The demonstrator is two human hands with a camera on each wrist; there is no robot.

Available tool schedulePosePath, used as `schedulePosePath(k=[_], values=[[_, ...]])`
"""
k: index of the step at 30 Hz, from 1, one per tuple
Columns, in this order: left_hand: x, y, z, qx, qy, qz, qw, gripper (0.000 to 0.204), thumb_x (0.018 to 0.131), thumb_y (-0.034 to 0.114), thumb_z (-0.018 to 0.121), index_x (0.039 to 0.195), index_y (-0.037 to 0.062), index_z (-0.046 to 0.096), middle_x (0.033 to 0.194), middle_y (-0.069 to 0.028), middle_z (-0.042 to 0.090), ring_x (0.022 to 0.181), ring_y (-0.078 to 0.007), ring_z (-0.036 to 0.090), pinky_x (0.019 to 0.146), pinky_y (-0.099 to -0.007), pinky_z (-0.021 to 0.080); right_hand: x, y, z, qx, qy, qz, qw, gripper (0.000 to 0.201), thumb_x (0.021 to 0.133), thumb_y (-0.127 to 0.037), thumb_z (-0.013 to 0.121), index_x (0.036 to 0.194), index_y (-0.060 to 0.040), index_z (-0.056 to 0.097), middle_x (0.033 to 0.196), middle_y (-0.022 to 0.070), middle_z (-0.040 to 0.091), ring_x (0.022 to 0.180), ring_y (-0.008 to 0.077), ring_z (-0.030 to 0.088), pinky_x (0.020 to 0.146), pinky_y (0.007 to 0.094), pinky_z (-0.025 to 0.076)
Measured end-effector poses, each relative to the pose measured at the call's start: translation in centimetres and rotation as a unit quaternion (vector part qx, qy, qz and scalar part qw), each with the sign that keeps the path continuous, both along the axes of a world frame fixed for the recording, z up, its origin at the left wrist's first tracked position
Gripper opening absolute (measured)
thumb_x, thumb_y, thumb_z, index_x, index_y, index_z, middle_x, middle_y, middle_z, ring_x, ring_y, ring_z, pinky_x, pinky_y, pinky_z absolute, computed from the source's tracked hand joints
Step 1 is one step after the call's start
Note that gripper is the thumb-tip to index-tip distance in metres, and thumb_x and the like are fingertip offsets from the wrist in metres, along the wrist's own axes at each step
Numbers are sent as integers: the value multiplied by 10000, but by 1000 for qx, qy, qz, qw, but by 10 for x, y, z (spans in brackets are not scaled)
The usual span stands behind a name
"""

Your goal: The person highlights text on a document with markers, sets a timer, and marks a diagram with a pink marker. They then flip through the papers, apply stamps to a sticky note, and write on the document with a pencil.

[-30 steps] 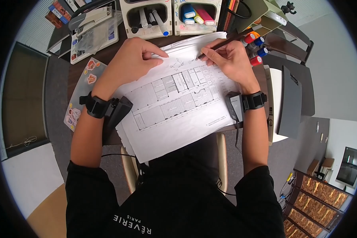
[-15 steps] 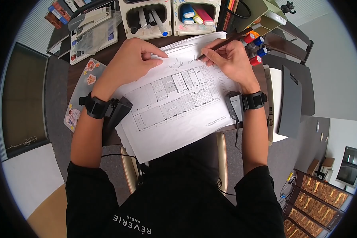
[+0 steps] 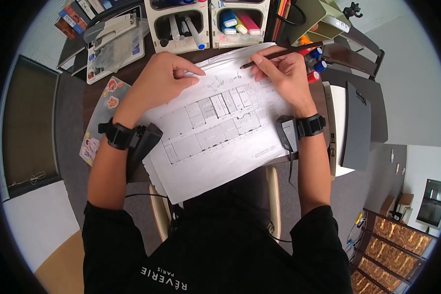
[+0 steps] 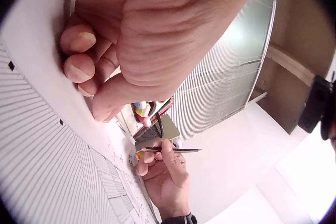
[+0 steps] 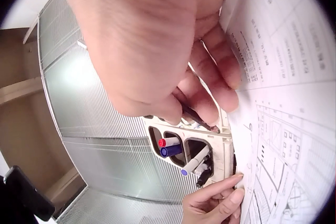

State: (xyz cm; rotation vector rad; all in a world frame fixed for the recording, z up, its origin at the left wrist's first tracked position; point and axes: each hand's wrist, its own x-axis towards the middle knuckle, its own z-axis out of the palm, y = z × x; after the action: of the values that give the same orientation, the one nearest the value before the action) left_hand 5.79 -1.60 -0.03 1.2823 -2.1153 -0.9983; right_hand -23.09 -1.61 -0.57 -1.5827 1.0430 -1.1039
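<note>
Across the front of the desk lies a stack of white paper sheets (image 3: 210,176), the top one printed with a floor plan. Small handwritten marks (image 3: 237,75) show near its far edge. My right hand (image 3: 290,81) pinches a dark slender pencil (image 3: 306,47) between thumb and fingers, its tip just above those marks. The pencil leans low to the right; the left wrist view shows it nearly level. My left hand (image 3: 159,81) rests on the sheet's far left part, fingers loosely bent, thumb apart from the index finger, holding nothing. Its fingertips (image 4: 80,66) touch the paper.
Behind the paper stand two pen holders, one with markers (image 3: 193,33), the other with highlighters (image 3: 241,23). Capped red and blue markers (image 3: 314,76) lie beyond my right hand. A stapler (image 3: 113,30) is at the back left, a stickered grey board (image 3: 103,115) by my left forearm.
The pencil has swung flatter and its tip has come up off the writing, uncovering a fresh mark. My right hand has shifted slightly left. My left hand stays in place on the paper.
</note>
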Motion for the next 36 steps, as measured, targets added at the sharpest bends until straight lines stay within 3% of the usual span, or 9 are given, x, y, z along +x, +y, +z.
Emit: schedulePosePath(k=[6,8,9,14,18,27,30,32,36], values=[[-4,0,-8,-46,-14,-1,999,158,841,25,756,998,23,779,635,2,600,555,-42,463,493,-238,357,0,6,7,8,-27,18,999,151,963,-81,683,991,67,693,798,90,710,671,105,638,614,239,510],[-6,1,-11,-107,65,-10,992,130,828,35,738,952,4,763,632,-91,632,533,-137,546,514,-295,428,-1,6,9,6,21,21,1000,132,968,-59,669,986,71,685,853,92,707,694,125,652,640,246,527],[-8,4,1,-120,25,-22,992,124,824,31,737,943,-2,752,711,-128,676,572,-187,611,544,-303,471,-3,5,6,3,14,22,1000,117,959,-41,668,984,72,680,872,77,695,727,123,657,648,252,531],[-16,10,5,-99,77,-49,991,165,827,-17,759,991,-9,754,841,-54,691,637,-87,574,566,-218,447,-7,4,5,-36,17,24,999,74,940,-13,662,998,33,677,890,67,686,751,115,654,663,257,547],[-20,12,2,-117,91,-88,985,171,836,-34,738,1006,-18,750,963,-73,730,730,-95,632,608,-225,501,-8,5,2,-66,-13,15,998,102,898,-18,666,971,50,687,779,61,684,626,92,633,552,241,483],[-15,3,-2,-222,47,-135,965,194,764,-60,728,948,-1,747,985,-96,726,935,-275,647,851,-358,517,-13,28,16,-29,7,-4,1000,190,939,-122,721,925,66,701,784,77,721,630,84,641,559,234,501],[-10,-2,-8,-269,60,-140,951,208,751,-62,729,945,10,749,986,-94,719,950,-281,639,865,-368,506,-8,39,19,-13,31,-1,999,204,951,-110,708,952,94,688,809,101,726,649,98,655,566,244,509],[-7,-6,-15,-262,69,-150,951,227,737,-65,736,949,16,747,992,-88,708,967,-287,624,880,-378,494,-1,42,8,-3,-49,23,999,174,962,-81,682,998,89,677,837,119,727,664,121,667,589,253,527],[-1,-5,-14,-186,60,-143,970,265,763,-98,695,987,27,761,1045,-77,702,1040,-270,607,933,-377,493,8,45,-7,59,-74,36,995,152,970,-53,658,1039,82,664,850,135,726,674,145,678,619,261,545]])
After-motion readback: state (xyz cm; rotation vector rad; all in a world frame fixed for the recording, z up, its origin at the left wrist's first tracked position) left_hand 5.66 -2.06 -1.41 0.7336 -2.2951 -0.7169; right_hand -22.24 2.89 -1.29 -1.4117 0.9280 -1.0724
